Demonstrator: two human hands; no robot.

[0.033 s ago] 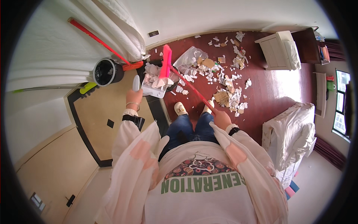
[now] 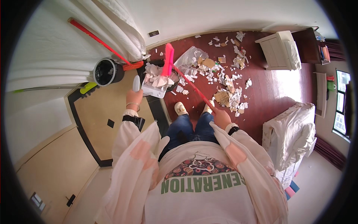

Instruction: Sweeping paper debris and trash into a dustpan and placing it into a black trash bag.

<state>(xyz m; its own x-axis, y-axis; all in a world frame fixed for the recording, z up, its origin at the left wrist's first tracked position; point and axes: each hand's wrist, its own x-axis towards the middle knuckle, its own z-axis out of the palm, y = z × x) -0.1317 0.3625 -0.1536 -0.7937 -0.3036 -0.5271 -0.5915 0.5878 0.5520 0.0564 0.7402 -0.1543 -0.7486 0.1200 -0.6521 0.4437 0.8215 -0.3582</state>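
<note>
My left hand (image 2: 134,99) is closed around an upright pale grey handle (image 2: 136,83). Beside it, a white ridged dustpan (image 2: 153,92) lies on the floor, heaped with crumpled paper and scraps (image 2: 153,79); whether the handle joins it is hard to make out. My right hand (image 2: 222,119) grips the red stick of a broom (image 2: 195,90), whose pink-red head (image 2: 168,59) is over the right side of the heap. Torn paper and cardboard pieces (image 2: 234,98) lie scattered on the dark red floor, to the right of the broom head.
At the left stand a black bucket (image 2: 118,72), a second red broom (image 2: 102,43) against a white curtain, and a green-headed brush (image 2: 88,88). Clear plastic sheeting (image 2: 186,59) lies among the scraps. A white cabinet (image 2: 279,50) and a white-covered piece of furniture (image 2: 289,130) stand on the right.
The broom head has shifted slightly up and to the right over the heap. My left hand and the dustpan look the same.
</note>
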